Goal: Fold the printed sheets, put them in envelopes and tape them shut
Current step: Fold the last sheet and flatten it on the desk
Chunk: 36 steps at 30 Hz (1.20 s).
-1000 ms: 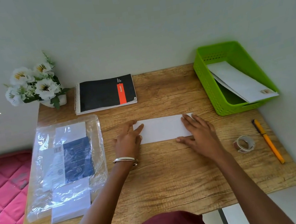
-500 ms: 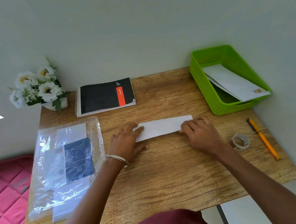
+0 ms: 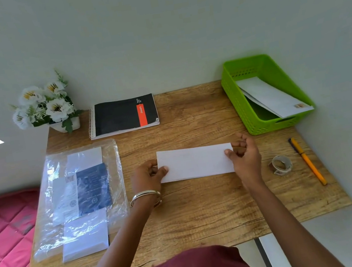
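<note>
I've got the folded sheet (image 3: pixel 195 162) pinched, left hand (image 3: pixel 148 176) at nine o'clock, right hand (image 3: pixel 244 156) at three. Folding looks finished. Next I need an envelope from the plastic pack (image 3: pixel 77 195) at nine o'clock.

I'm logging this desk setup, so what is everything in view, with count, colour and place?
folded sheet: one, white, desk centre, held at both ends
plastic packet of envelopes: one, clear with white and dark blue contents, left side of the desk
notebook: one, black with an orange stripe, spiral-bound, back of the desk
flowers in a pot: one bunch, white with green leaves, back left corner
basket: one, bright green, back right corner
envelopes in the basket: white, count unclear, leaning inside
tape roll: one, pale, right of the sheet
pen: one, yellow-orange, beside the tape
desk: one, wood grain
left hand: one, bangle at the wrist, pinching the sheet's left end
right hand: one, pinching the sheet's right end
</note>
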Motion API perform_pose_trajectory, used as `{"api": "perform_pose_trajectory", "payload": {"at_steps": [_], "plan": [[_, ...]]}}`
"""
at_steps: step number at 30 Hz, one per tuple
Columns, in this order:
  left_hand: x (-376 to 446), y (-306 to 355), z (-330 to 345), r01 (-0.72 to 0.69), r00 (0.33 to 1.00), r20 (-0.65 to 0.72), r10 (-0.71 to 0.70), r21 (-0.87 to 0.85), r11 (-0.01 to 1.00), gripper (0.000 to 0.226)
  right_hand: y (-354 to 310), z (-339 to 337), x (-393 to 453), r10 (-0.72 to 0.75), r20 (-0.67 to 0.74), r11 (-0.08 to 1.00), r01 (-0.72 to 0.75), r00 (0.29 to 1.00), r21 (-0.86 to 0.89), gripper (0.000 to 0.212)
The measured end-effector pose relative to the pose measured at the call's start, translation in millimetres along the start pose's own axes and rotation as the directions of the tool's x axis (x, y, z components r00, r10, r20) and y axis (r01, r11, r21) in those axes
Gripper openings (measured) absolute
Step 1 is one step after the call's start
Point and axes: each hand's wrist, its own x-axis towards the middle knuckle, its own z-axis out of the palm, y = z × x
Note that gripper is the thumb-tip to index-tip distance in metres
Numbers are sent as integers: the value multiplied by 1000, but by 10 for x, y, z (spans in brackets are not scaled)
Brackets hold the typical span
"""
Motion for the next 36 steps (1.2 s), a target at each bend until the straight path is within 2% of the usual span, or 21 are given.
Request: {"api": "perform_pose_trajectory", "payload": {"at_steps": [3, 5, 7, 10, 13, 15, 18, 20, 22, 26, 31, 36], "plan": [[-44, 5, 10, -104, 993, -34, 111, 170, 980, 65, 63, 57, 12, -13, -11, 998, 12, 1000, -55, 40], [-63, -48, 14, -246, 967, 12, 253, 292, 924, 74, 84, 91, 17, -43, -13, 993, 41, 999, -112, 34], [-77, -120, 26, -339, 937, 69, 341, 406, 849, 61, 100, 111, 17, -119, -9, 974, 115, 993, -195, 28], [-100, -216, 59, -371, 923, 79, 377, 444, 816, 44, 118, 163, -31, -244, 25, 903, 237, 969, -358, 22], [-94, -267, 81, -379, 917, 63, 394, 448, 810, 40, 136, 269, -133, -293, 73, 739, 274, 953, -615, 27], [-70, -287, 81, -372, 919, 51, 392, 445, 814, 40, 128, 342, -218, -331, 170, 622, 350, 928, -700, 29], [-59, -289, 84, -375, 916, 63, 396, 479, 793, 42, 124, 466, -346, -307, 460, 542, 551, 833, -635, 35], [-65, -273, 92, -374, 916, 69, 395, 498, 782, 42, 163, 501, -404, -292, 579, 463, 642, 761, -611, 46], [-69, -257, 94, -374, 917, 82, 391, 519, 768, 42, 182, 448, -375, -262, 591, 415, 642, 763, -645, 57], [-73, -247, 105, -376, 916, 108, 386, 564, 735, 43, 250, 140, -224, -204, 500, 380, 539, 842, -752, 70], [-65, -240, 134, -384, 906, 119, 407, 633, 672, 42, 289, 24, -225, -216, 433, 371, 483, 875, -793, 62], [-84, -221, 131, -357, 921, 103, 375, 604, 713, 43, 331, 45, -255, -226, 424, 380, 480, 877, -791, 60]]}}
